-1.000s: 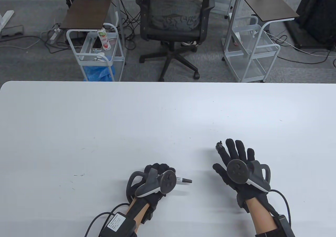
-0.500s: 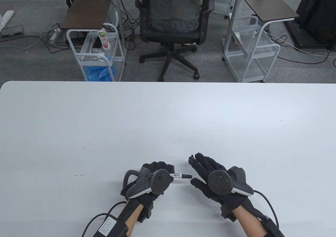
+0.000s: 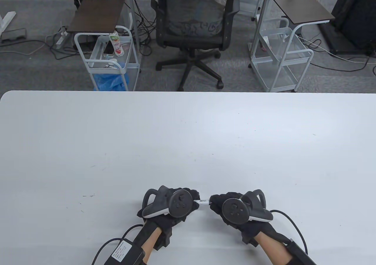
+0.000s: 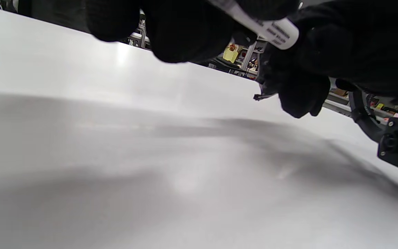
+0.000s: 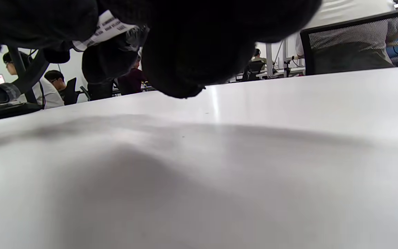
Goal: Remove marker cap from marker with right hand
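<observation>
near the tabletop's (image 3: 188, 136) front edge: marker (image 3: 202, 202), barrel gripped in left hand (image 3: 171, 206) to steady it. right hand (image 3: 232, 209) closed over its cap end, seemingly to pull; cap itself hidden.

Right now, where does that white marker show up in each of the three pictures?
Table view: the marker is low centre, between the left hand and right hand.
Left wrist view: top right, under gloved fingers.
Right wrist view: top left.
Shared landmark: the white table.
</observation>
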Available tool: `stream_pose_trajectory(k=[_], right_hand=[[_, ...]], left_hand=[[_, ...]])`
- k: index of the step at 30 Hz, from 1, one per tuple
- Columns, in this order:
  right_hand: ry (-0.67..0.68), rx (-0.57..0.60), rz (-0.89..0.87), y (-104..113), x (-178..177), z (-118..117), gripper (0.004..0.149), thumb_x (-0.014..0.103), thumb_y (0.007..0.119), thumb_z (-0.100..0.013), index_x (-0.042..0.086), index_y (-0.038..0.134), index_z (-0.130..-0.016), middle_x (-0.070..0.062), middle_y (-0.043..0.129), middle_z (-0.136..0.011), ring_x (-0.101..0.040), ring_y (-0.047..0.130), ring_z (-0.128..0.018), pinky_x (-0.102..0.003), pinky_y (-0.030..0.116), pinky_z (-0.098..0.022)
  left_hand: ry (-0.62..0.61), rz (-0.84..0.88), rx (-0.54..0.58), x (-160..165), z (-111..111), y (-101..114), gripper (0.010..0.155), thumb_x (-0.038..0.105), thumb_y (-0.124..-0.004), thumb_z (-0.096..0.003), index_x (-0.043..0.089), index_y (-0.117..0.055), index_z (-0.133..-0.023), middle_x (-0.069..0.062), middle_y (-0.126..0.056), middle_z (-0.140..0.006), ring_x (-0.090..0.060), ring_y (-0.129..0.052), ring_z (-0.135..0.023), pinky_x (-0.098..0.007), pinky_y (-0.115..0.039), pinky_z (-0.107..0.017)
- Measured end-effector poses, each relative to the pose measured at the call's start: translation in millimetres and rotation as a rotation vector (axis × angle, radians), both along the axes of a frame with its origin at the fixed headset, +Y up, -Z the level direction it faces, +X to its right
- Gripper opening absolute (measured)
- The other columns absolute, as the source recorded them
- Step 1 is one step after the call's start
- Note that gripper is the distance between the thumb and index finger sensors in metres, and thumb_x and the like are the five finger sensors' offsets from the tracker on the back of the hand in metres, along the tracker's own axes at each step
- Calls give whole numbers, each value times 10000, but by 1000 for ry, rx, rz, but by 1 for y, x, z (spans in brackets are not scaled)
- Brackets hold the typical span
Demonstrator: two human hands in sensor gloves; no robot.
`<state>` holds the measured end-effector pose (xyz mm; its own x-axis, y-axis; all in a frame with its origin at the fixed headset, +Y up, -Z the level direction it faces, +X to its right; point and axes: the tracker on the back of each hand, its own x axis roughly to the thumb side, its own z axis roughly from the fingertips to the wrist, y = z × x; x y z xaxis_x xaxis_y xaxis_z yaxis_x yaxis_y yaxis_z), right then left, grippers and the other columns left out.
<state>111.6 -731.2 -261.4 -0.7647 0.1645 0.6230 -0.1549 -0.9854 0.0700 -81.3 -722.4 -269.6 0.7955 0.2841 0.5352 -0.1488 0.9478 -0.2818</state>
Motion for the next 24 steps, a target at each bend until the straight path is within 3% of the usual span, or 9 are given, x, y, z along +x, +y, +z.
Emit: stream_pose_trajectory(k=[5, 14, 16, 18, 21, 24], right_hand=[[24, 164, 55, 5, -1, 4, 461, 368, 582, -535, 129, 788, -871, 60, 929, -626, -108, 900, -467, -268, 793, -395], [85, 500, 162, 16, -7, 15, 447, 379, 584, -531, 151, 778, -862, 102, 919, -603, -66, 895, -451, -238, 797, -387], [61, 539, 175, 20, -7, 13, 445, 356, 599, -527, 125, 781, -861, 67, 920, -605, -99, 892, -454, -266, 788, -391], [-55, 609, 257, 28, 23, 6, 447, 395, 571, -527, 183, 762, -871, 133, 913, -615, -40, 896, -470, -219, 804, -405], [-211, 466, 71, 41, 57, -5, 456, 378, 588, -539, 149, 764, -892, 81, 920, -646, -99, 896, -495, -266, 789, -421], [-258, 437, -8, 49, 70, -9, 471, 364, 593, -546, 125, 760, -917, 39, 927, -673, -141, 897, -514, -297, 783, -431]], left_hand=[[-15, 65, -67, -2, -5, -1, 537, 407, -618, -510, 128, -729, -955, 1, -917, -766, -95, -919, -554, -320, -815, -561], [-45, 257, -319, -17, -20, 1, 557, 403, -596, -530, 55, -801, -914, 5, -974, -630, -70, -936, -403, -296, -867, -452], [-18, 253, -355, -25, -24, 4, 558, 396, -595, -529, 42, -809, -902, 1, -978, -606, -75, -932, -377, -302, -867, -429], [38, 186, -359, -56, -29, 6, 559, 411, -580, -535, 56, -811, -900, 25, -978, -594, -52, -928, -362, -280, -870, -415], [159, 343, -305, -93, -35, 20, 555, 410, -601, -545, 56, -802, -923, 4, -975, -628, -86, -931, -403, -308, -850, -456], [280, 389, -188, -113, -37, 30, 549, 418, -626, -545, 94, -763, -967, 1, -955, -721, -112, -935, -519, -337, -822, -541]])
